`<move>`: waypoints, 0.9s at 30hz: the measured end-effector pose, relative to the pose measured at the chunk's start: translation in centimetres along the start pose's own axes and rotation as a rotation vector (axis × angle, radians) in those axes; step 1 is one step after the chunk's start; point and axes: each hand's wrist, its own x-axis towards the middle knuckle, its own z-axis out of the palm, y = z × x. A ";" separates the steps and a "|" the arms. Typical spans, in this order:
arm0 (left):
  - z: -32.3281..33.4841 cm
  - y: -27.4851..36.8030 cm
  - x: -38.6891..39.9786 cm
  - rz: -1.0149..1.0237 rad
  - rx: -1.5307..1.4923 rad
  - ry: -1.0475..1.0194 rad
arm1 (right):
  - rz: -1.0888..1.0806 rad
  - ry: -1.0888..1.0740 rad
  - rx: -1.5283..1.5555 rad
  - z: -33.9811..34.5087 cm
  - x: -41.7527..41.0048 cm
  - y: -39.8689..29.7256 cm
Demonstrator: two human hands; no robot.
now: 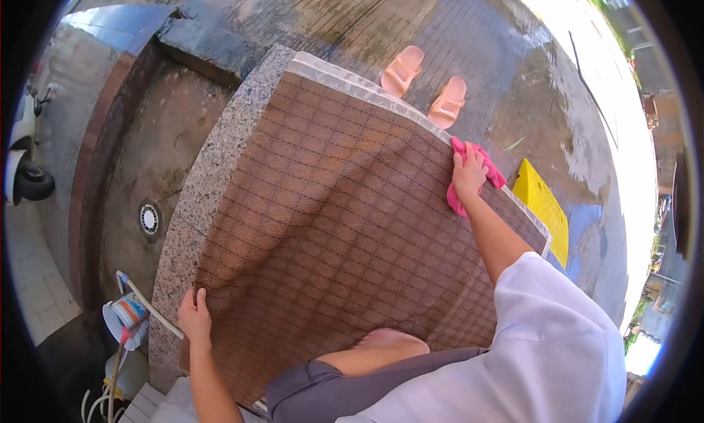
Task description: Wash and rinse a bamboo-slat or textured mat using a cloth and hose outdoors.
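Observation:
A brown patterned mat [352, 219] with a dark grid of lines spreads over a speckled stone slab [214, 164]. My left hand [194, 315] grips the mat's left edge, which is lifted and makes a long fold across the surface. Over at the far right edge, my right hand [470, 170] presses on a bunched pink cloth [493, 167]. Part of the cloth hangs past the mat's edge. My bare foot [391, 339] rests on the mat close to my body.
Two pink sandals [404, 71] stand on the wet concrete beyond the slab. A yellow ramp [542, 211] sits at the right. To the left are a sunken floor with a round drain [149, 219], a white bucket [126, 315] and a hose [151, 307]. A wheel [34, 180] shows farther left.

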 end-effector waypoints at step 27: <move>-1.9 -6.0 -7.6 -0.179 -0.153 0.049 | 0.053 -0.123 -0.053 -2.1 -5.5 7.0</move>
